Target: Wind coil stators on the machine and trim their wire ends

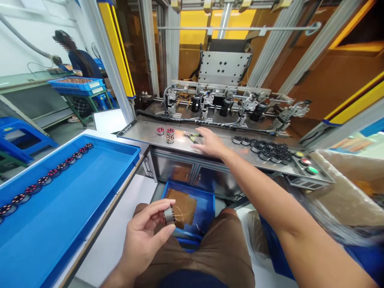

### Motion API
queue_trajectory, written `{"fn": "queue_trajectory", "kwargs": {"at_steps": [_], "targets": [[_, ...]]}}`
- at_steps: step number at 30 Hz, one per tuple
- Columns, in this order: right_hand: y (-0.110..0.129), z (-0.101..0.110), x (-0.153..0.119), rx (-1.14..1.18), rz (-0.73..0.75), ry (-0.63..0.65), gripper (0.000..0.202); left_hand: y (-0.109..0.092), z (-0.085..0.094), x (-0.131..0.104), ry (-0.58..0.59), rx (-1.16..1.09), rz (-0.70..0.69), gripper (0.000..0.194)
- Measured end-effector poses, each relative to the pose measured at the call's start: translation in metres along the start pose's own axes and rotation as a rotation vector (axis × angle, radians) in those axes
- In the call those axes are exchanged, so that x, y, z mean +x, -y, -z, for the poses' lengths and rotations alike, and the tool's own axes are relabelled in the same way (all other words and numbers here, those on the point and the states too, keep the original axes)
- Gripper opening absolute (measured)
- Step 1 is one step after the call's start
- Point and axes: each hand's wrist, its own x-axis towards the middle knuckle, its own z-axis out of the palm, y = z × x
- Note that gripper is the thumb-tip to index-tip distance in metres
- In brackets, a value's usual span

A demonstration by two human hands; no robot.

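Observation:
My left hand (144,232) holds a motor stator (169,215) with a grey metal ring between thumb and fingers, above my lap. Thin copper wire ends stick out from its right side. My right hand (211,143) reaches over the steel bench, fingers apart around the green handles of small wire cutters (193,137). Whether it touches them I cannot tell. Left of the cutters sit three stators: one with a red top (160,131), a second red one (170,131), and a copper-wound one (170,139) closest to me.
A blue tray (75,192) at left holds a row of stators. Many black round parts (267,149) lie right on the bench, beside push buttons (312,171). A winding machine (226,102) stands behind. Below is a blue bin (207,204) with cardboard. A person (85,64) works far left.

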Motion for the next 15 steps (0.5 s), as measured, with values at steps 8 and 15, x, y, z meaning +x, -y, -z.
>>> {"fn": "queue_trajectory", "kwargs": {"at_steps": [8,15], "targets": [[-0.024,-0.018,-0.004,-0.058,0.030,0.143,0.061,0.002,0.015,-0.007,-0.134,-0.097,0.088,0.034],[-0.028,0.003,-0.019,0.063,0.054,0.000,0.035,-0.002,0.002,-0.007,-0.057,-0.127,0.104,0.036]]}}
